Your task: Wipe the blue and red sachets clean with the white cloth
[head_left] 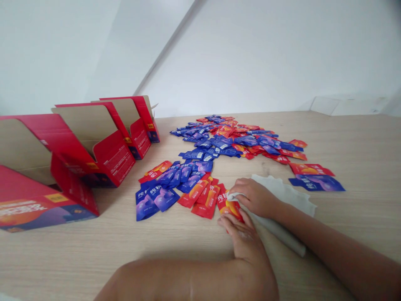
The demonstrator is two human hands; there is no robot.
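Nearest the camera, the left forearm crosses the bottom of the view and ends in the left hand. It lies flat, fingers stretched, with the fingertips pressing the near end of a red sachet on the table. The sachet lies just beyond and slightly left of that hand, its long axis running from far-left to near-right. The right hand, just right of the sachet, is curled around a fold of white cloth and holds it against the sachet's right edge. Both hands touch the sachet. Further left is a fanned row of sachets, further back a loose heap, and at far left open red cartons.
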